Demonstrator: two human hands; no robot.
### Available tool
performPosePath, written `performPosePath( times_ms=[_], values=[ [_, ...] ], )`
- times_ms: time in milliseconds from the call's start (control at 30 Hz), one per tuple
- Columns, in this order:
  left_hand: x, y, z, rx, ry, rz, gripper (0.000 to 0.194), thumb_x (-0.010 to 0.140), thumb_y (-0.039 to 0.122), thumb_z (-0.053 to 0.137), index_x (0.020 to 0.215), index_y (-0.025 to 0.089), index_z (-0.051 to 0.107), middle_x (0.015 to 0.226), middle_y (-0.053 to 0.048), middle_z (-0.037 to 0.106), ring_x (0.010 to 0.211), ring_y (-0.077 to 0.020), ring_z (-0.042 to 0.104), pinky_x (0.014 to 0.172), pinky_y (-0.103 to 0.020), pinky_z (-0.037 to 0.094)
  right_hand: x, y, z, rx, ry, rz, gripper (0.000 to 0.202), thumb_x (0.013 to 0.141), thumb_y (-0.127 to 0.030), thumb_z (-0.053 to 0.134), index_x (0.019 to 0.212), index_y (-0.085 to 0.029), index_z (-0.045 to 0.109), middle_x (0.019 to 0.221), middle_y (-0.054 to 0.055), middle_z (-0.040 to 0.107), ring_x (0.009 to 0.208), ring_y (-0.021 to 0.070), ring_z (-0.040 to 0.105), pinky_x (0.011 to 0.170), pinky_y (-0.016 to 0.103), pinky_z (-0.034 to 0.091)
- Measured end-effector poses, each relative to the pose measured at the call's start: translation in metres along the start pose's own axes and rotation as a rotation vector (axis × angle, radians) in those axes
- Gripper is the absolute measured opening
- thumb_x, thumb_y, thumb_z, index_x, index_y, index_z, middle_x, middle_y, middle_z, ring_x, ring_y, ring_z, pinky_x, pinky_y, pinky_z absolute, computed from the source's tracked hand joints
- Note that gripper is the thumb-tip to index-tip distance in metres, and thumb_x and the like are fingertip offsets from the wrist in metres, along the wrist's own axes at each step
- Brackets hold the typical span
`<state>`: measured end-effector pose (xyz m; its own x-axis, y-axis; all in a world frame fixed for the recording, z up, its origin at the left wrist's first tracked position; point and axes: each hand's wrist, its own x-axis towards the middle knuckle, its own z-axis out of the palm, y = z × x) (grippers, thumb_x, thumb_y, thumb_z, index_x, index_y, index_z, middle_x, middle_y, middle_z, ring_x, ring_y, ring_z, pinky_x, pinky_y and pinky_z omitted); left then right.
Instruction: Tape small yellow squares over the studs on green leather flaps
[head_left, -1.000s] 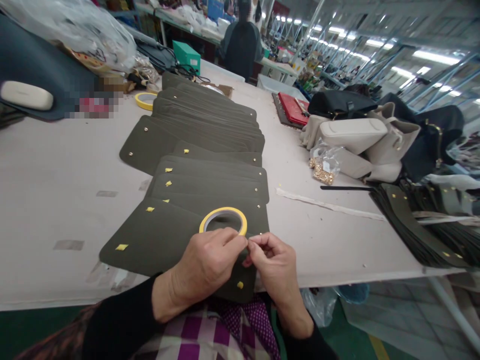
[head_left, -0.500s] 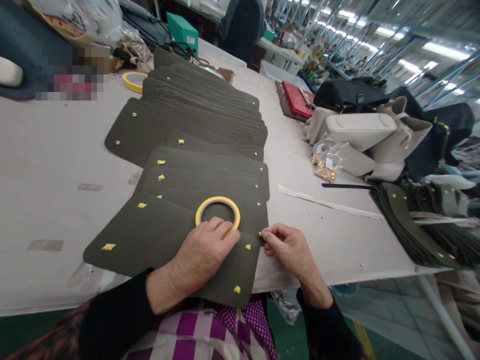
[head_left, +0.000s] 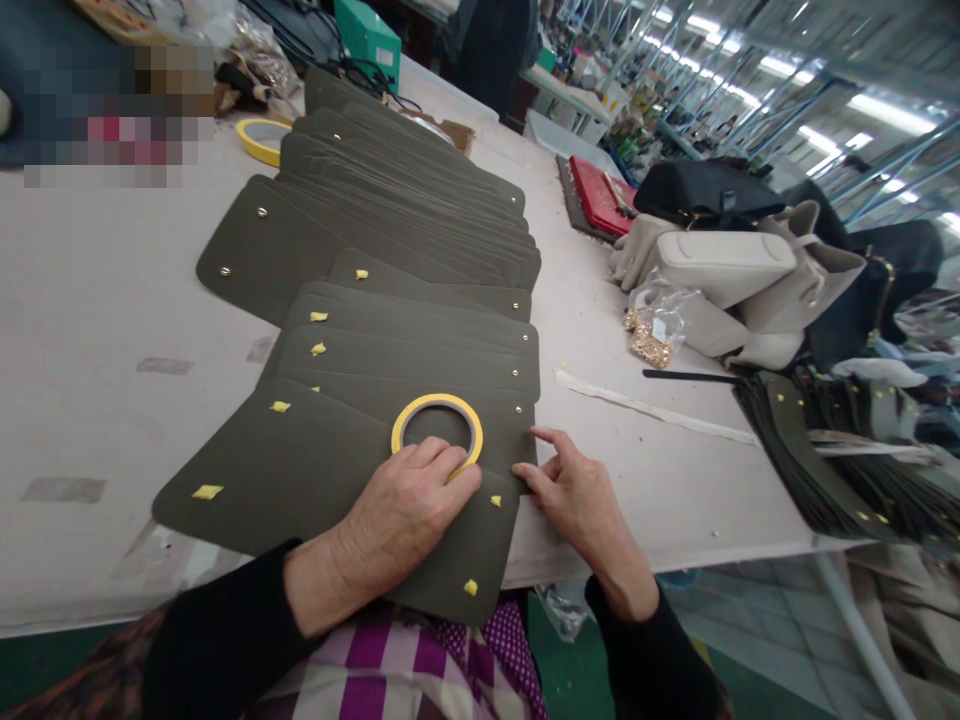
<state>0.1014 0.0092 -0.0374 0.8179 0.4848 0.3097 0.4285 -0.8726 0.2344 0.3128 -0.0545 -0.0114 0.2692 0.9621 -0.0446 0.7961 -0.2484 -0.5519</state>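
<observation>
My left hand is curled over the near rim of a yellow tape roll, resting on a dark olive bag panel. Small yellow tape pieces stick to this panel near its corners, one of them a tape piece right of my fingers. My right hand is at the right edge of the panel beneath, thumb and forefinger apart, thumb tip touching the edge. No object shows between those fingers. Metal studs, such as a stud, run along the right ends of the overlapping panels.
A fanned stack of olive panels lies farther back, beside another tape roll. To the right are beige bags, a plastic bag of gold hardware and a pile of dark strips. A white strip crosses the table.
My right thumb and forefinger were pinched at a small gold stud by the panel's edge; they have now spread apart. My left hand stays on the tape roll. The view has shifted slightly.
</observation>
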Motion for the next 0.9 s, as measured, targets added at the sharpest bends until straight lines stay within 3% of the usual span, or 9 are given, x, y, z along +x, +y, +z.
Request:
performPosePath(
  times_ms=[67,133,233,300,467,600,700,800,900],
  values=[
    [0.0,0.0,0.0,-0.005,-0.019,-0.007,0.011,0.093,0.018,0.047,0.093,0.017,0.058,0.093,-0.006,0.057,0.087,-0.0204,0.05,0.077,-0.034,0.047,-0.004,0.004,-0.004,0.003,0.075,-0.066,0.028,0.084,-0.028,0.059,0.11,-0.018,0.06,0.061,-0.002,0.065,0.053,0.0139,0.061,0.055,0.024,0.048],
    [0.001,0.001,0.0,-0.01,-0.032,-0.016,0.008,0.092,0.018,0.049,0.092,0.017,0.057,0.092,-0.006,0.057,0.086,-0.0207,0.049,0.076,-0.034,0.047,-0.008,0.008,-0.007,-0.034,0.11,-0.218,0.014,0.088,-0.025,0.054,0.096,-0.018,0.064,0.075,0.003,0.069,0.064,0.0146,0.064,0.063,0.026,0.051],
    [0.003,0.002,0.001,-0.009,-0.034,-0.027,0.007,0.091,0.019,0.05,0.091,0.018,0.056,0.09,-0.006,0.056,0.084,-0.021,0.048,0.075,-0.035,0.045,-0.013,0.009,-0.009,-0.157,0.013,-0.447,0.018,0.091,-0.016,0.047,0.091,-0.018,0.065,0.085,0.007,0.068,0.079,0.0169,0.064,0.073,0.029,0.052],
    [0.004,0.002,0.002,-0.015,-0.038,-0.027,0.007,0.091,0.019,0.049,0.09,0.018,0.056,0.089,-0.006,0.055,0.084,-0.0215,0.048,0.077,-0.037,0.044,-0.012,0.007,-0.007,-0.238,-0.065,-0.486,0.02,0.091,-0.014,0.046,0.094,-0.016,0.066,0.086,0.009,0.067,0.08,0.0181,0.064,0.075,0.03,0.052],
    [0.006,0.004,0.002,-0.026,-0.056,-0.007,0.011,0.09,0.014,0.046,0.09,0.018,0.055,0.087,-0.005,0.053,0.083,-0.0223,0.047,0.079,-0.041,0.043,0.002,-0.003,0.0,-0.272,-0.117,-0.261,0.016,0.083,-0.012,0.054,0.085,-0.017,0.07,0.078,0.006,0.071,0.069,0.017,0.066,0.067,0.026,0.049],
    [0.007,0.004,-0.001,-0.04,-0.006,0.009,0.017,0.091,0.012,0.041,0.088,0.017,0.056,0.083,-0.005,0.054,0.078,-0.0211,0.048,0.075,-0.038,0.045,0.009,-0.013,0.0,-0.256,-0.119,-0.107,0.018,0.079,-0.013,0.055,0.073,-0.019,0.071,0.069,0.004,0.072,0.061,0.0161,0.065,0.06,0.025,0.045],
    [0.007,0.001,-0.005,-0.097,0.092,0.035,0.019,0.093,0.013,0.039,0.091,0.017,0.058,0.086,-0.006,0.058,0.08,-0.0209,0.052,0.075,-0.037,0.048,0.007,-0.017,-0.002,-0.226,-0.125,-0.086,0.019,0.076,-0.011,0.055,0.07,-0.018,0.071,0.066,0.004,0.071,0.058,0.0147,0.063,0.057,0.024,0.042],
    [0.005,-0.002,-0.013,-0.206,0.214,0.029,0.021,0.094,0.013,0.039,0.101,0.017,0.058,0.098,-0.007,0.064,0.09,-0.0192,0.058,0.081,-0.034,0.051,0.002,-0.017,-0.005,-0.156,-0.222,-0.113,0.02,0.077,-0.011,0.055,0.07,-0.018,0.071,0.064,0.002,0.071,0.057,0.0144,0.062,0.056,0.024,0.042],
    [0.003,-0.004,-0.021,-0.329,0.273,0.011,0.025,0.095,0.014,0.041,0.113,0.018,0.056,0.106,-0.005,0.067,0.096,-0.0153,0.062,0.085,-0.028,0.053,-0.006,-0.019,-0.007,-0.022,-0.095,-0.155,0.018,0.081,-0.015,0.056,0.087,-0.018,0.072,0.078,0.004,0.074,0.067,0.016,0.065,0.063,0.027,0.048]
  ],
)
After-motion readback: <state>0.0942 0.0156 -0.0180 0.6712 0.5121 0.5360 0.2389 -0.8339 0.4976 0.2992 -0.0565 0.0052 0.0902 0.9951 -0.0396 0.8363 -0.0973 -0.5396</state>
